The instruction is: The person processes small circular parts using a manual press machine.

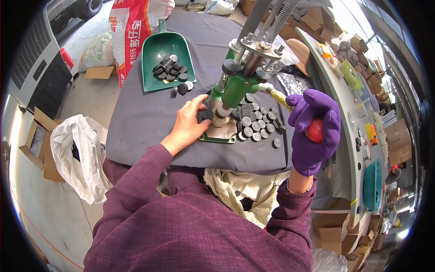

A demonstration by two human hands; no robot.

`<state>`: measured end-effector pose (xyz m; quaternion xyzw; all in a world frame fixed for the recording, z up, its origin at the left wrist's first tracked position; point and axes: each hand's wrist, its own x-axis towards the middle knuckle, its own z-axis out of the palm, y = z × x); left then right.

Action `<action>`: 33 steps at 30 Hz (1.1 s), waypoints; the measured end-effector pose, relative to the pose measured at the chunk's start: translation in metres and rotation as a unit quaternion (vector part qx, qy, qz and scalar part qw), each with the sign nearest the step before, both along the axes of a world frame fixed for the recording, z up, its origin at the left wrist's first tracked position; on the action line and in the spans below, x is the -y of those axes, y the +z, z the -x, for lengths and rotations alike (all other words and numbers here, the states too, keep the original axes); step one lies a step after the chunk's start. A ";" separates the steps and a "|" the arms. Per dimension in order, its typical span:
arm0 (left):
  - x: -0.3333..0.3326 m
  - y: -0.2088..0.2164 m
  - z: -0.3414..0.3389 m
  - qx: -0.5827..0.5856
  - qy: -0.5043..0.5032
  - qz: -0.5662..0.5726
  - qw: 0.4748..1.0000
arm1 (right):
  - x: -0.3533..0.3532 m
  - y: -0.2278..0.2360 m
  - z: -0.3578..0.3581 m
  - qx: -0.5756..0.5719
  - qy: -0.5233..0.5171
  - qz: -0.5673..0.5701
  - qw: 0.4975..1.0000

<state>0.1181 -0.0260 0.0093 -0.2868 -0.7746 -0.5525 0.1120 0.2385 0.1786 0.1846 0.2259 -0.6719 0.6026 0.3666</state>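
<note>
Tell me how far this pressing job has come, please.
Done, apparently: rows of round dark caps lie beside the green hand press. In hand: the bare left hand sets a piece at the press base, while the purple-gloved right hand grips the red lever knob. Left: loose caps in the green plastic scoop.

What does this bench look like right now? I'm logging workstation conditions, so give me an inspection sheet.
Surface: grey cloth-covered table, wrinkled, mostly bare at the left.
Job's things: green hand press on a metal base plate; small black round caps in rows beside it.
Clutter: green plastic scoop holding more black caps; loose caps near its lip.
Hands: bare left hand pinches a cap at the press base; right hand in a purple glove grips the red knob of the press lever.
Cables: nothing seen.
Surroundings: white plastic bag, cardboard boxes, red and white printed sack, crowded curved side shelf.
</note>
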 end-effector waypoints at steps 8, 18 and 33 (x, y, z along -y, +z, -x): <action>-0.030 -0.001 -0.007 0.028 0.024 0.003 0.999 | 0.000 -0.003 0.001 -0.027 0.029 0.017 0.999; -0.038 0.005 -0.001 0.135 -0.016 -0.067 0.988 | 0.000 -0.087 -0.033 -0.017 -0.083 -0.259 0.962; 0.060 -0.045 0.076 -0.095 0.214 0.226 0.946 | 0.011 -0.037 -0.030 0.018 -0.027 -0.065 0.997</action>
